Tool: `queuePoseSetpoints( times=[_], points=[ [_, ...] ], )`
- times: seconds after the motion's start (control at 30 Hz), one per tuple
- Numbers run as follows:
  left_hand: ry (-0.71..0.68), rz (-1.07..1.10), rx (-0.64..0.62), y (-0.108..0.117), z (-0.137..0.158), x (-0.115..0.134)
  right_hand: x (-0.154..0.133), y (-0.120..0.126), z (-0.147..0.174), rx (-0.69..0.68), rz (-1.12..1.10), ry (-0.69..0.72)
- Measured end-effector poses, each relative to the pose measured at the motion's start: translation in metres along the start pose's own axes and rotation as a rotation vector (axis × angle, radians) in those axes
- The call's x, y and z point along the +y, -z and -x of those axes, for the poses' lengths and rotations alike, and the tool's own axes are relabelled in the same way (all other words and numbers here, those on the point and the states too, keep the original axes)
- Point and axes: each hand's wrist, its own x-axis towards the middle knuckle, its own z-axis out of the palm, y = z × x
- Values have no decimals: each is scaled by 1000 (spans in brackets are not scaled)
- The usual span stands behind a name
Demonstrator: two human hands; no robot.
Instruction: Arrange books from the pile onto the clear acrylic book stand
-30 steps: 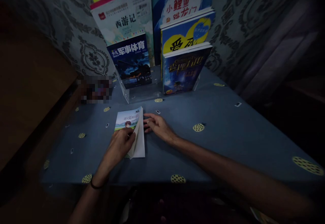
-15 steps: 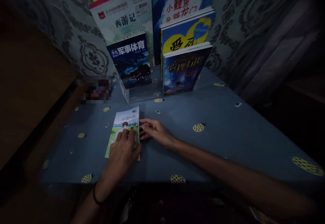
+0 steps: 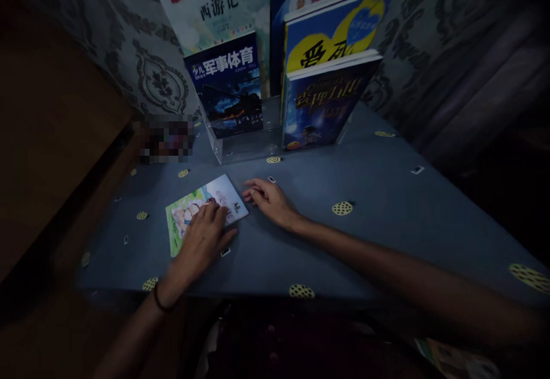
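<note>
A thin booklet (image 3: 180,214) with a green and pale blue illustrated cover lies flat on the table, turned so that its title end points right. My left hand (image 3: 204,227), a dark band at its wrist, rests on the cover with fingers laid out and gripping nothing. It hides the lower middle of the booklet. Just off the booklet's right edge is my right hand (image 3: 270,201), low over the tablecloth. Its fingers are loosely bent and apart, with nothing in them.
Behind the booklet, a clear stand (image 3: 240,149) holds several upright books, among them a dark blue tank-cover book (image 3: 230,101) and a blue book (image 3: 320,121). Pineapples pattern the blue tablecloth (image 3: 378,196). A pixelated item (image 3: 167,138) sits at the back left.
The booklet has turned clockwise under my left hand, from upright to lying slantwise with its title at the right. My right hand stays beside it. The view has tipped down slightly.
</note>
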Motion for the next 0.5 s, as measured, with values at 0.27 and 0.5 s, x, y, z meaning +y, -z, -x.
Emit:
queuePoseSetpoints(
  times=[0.27,0.5],
  points=[
    [-24,-75,12,-8,-26,17,4,4,6,-43,-43,58],
    [21,-43,1,1,-27,17,-2,5,13,-55,24,79]
  ],
)
